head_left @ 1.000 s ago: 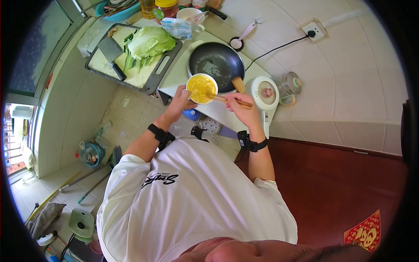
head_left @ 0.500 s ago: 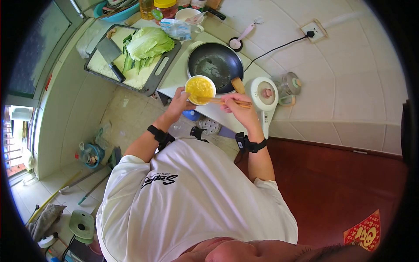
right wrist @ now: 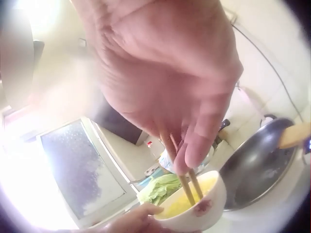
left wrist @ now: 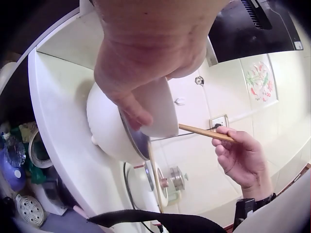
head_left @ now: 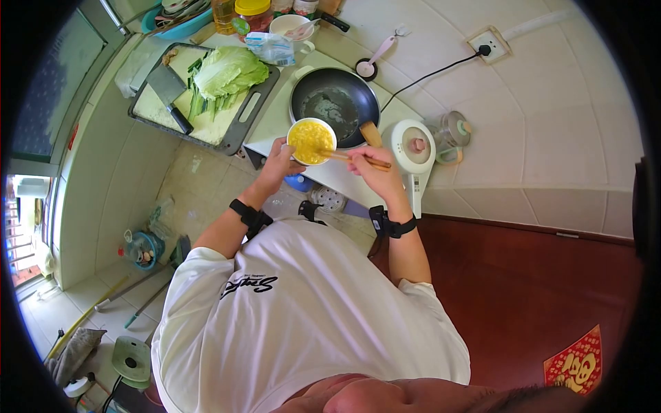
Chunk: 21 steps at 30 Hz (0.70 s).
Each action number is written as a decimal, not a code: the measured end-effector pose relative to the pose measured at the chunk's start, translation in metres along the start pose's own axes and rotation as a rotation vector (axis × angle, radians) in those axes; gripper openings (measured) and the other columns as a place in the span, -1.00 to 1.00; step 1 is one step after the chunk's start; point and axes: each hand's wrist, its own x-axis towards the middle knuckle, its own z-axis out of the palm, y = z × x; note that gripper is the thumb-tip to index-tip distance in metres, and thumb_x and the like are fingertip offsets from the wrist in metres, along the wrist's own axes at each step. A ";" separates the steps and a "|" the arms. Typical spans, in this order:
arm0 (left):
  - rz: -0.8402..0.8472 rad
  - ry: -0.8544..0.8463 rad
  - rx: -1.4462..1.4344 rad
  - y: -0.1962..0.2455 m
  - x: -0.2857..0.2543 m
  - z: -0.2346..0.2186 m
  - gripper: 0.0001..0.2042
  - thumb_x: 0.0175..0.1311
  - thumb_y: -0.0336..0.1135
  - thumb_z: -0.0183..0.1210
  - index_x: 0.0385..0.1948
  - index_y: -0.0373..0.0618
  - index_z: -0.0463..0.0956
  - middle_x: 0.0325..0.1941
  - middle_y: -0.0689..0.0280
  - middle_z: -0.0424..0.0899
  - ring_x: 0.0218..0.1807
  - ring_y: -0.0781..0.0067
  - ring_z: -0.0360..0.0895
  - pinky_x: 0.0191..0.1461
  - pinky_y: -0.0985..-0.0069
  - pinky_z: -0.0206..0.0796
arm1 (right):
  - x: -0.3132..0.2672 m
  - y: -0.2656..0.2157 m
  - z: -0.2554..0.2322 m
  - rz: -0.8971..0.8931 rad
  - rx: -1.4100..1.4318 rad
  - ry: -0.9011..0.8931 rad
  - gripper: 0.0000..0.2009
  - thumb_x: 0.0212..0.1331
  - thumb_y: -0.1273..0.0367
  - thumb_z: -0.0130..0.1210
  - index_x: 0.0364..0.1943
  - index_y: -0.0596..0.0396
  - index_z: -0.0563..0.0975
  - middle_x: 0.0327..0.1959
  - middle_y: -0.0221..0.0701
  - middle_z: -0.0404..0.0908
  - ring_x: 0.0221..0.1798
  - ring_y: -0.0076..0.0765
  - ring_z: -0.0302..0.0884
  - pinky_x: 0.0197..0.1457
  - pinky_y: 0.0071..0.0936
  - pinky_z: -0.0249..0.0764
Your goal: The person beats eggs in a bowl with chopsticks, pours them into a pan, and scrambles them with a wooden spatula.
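Note:
A white bowl [head_left: 312,160] of yellow beaten egg [head_left: 310,140] is gripped by the left hand [head_left: 277,167], thumb at its rim, at the near edge of the dark pan [head_left: 344,88]. Wooden chopsticks [head_left: 341,156] are pinched in the right hand [head_left: 375,172], their tips down in the egg. In the left wrist view the left hand [left wrist: 150,53] holds the bowl [left wrist: 158,107] from the side. The right wrist view shows the right hand [right wrist: 170,73] above the bowl [right wrist: 214,213], chopsticks [right wrist: 187,187] slanting into it. A wooden spatula [head_left: 371,133] leans at the pan's edge.
A white electric pot [head_left: 407,157] and glass jug [head_left: 454,131] stand right of the pan. Left, a cutting board [head_left: 148,110] bears a cleaver [head_left: 167,86] and leafy cabbage [head_left: 231,71]. Jars, a plastic bag [head_left: 270,49] and a cup [head_left: 292,26] sit behind. A cord [head_left: 427,74] runs to the wall socket.
The chopstick tips have shifted within the egg as the right hand moves slightly. The whole head view has drifted a little left; both hands keep their holds.

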 end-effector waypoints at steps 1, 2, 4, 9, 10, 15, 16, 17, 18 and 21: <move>0.000 0.001 -0.001 -0.001 0.001 -0.001 -0.62 0.40 -0.22 -0.15 0.18 -0.12 0.12 0.12 0.12 0.47 -0.02 0.23 0.62 -0.07 0.41 0.52 | -0.004 -0.007 0.002 0.032 0.010 -0.061 -0.82 0.28 0.42 0.04 -0.21 0.25 0.61 -0.35 -0.36 0.66 -0.31 -0.52 0.64 -0.23 -0.61 0.56; -0.003 0.001 0.001 -0.003 0.002 -0.002 -0.62 0.40 -0.22 -0.15 0.19 -0.12 0.12 0.11 0.12 0.47 -0.03 0.24 0.62 -0.07 0.41 0.52 | -0.006 -0.011 0.003 0.064 0.021 -0.121 -0.82 0.29 0.42 0.04 -0.20 0.25 0.60 -0.35 -0.36 0.66 -0.32 -0.53 0.64 -0.22 -0.61 0.56; -0.009 -0.002 0.004 -0.002 0.002 -0.001 -0.62 0.40 -0.21 -0.15 0.19 -0.11 0.12 0.11 0.12 0.47 -0.03 0.24 0.62 -0.07 0.41 0.52 | -0.003 0.003 0.003 0.036 0.035 -0.042 -0.82 0.28 0.42 0.04 -0.20 0.26 0.60 -0.35 -0.35 0.66 -0.31 -0.53 0.64 -0.22 -0.61 0.56; 0.003 0.005 0.000 -0.002 0.001 -0.001 -0.62 0.40 -0.20 -0.13 0.18 -0.11 0.12 0.11 0.13 0.47 -0.03 0.23 0.62 -0.06 0.39 0.52 | -0.008 -0.004 0.004 0.070 0.026 -0.106 -0.81 0.28 0.42 0.03 -0.19 0.26 0.59 -0.34 -0.35 0.66 -0.32 -0.53 0.63 -0.21 -0.61 0.56; 0.001 0.002 0.000 -0.001 0.001 0.000 -0.62 0.40 -0.20 -0.13 0.18 -0.11 0.12 0.11 0.13 0.47 -0.03 0.23 0.62 -0.06 0.39 0.52 | -0.004 0.004 0.002 0.028 0.028 -0.038 -0.81 0.28 0.42 0.03 -0.19 0.26 0.59 -0.35 -0.35 0.66 -0.31 -0.53 0.64 -0.21 -0.62 0.56; 0.000 0.007 -0.014 -0.001 0.001 0.001 -0.61 0.40 -0.18 -0.12 0.18 -0.12 0.13 0.12 0.13 0.46 -0.03 0.22 0.62 -0.05 0.39 0.51 | -0.006 -0.005 0.002 0.051 -0.038 -0.114 -0.82 0.27 0.43 0.03 -0.18 0.24 0.60 -0.37 -0.36 0.66 -0.32 -0.54 0.63 -0.22 -0.63 0.55; 0.000 0.004 -0.013 0.000 0.001 0.002 -0.61 0.40 -0.18 -0.12 0.18 -0.12 0.13 0.12 0.13 0.46 -0.03 0.22 0.62 -0.05 0.39 0.51 | -0.003 0.000 0.001 0.019 -0.029 -0.050 -0.82 0.27 0.42 0.04 -0.18 0.24 0.60 -0.37 -0.36 0.66 -0.31 -0.54 0.64 -0.23 -0.63 0.55; 0.004 0.013 -0.013 0.001 0.001 0.003 -0.61 0.41 -0.18 -0.12 0.17 -0.12 0.13 0.12 0.13 0.46 -0.03 0.22 0.62 -0.05 0.39 0.51 | -0.002 0.003 0.000 -0.014 -0.021 0.011 -0.82 0.27 0.42 0.04 -0.19 0.25 0.60 -0.37 -0.36 0.66 -0.30 -0.53 0.64 -0.23 -0.63 0.54; 0.007 0.025 -0.014 0.001 0.000 0.003 -0.61 0.41 -0.18 -0.12 0.17 -0.12 0.13 0.12 0.13 0.46 -0.03 0.23 0.62 -0.05 0.40 0.51 | -0.002 0.000 0.001 -0.015 -0.021 0.009 -0.82 0.27 0.42 0.04 -0.19 0.25 0.60 -0.37 -0.36 0.66 -0.30 -0.53 0.64 -0.23 -0.63 0.54; 0.008 0.015 -0.014 -0.002 0.002 0.000 -0.61 0.41 -0.19 -0.12 0.17 -0.12 0.14 0.12 0.13 0.46 -0.04 0.23 0.62 -0.05 0.40 0.51 | -0.004 -0.005 0.002 0.020 -0.028 -0.130 -0.81 0.27 0.42 0.03 -0.19 0.25 0.61 -0.39 -0.37 0.66 -0.33 -0.55 0.62 -0.23 -0.63 0.54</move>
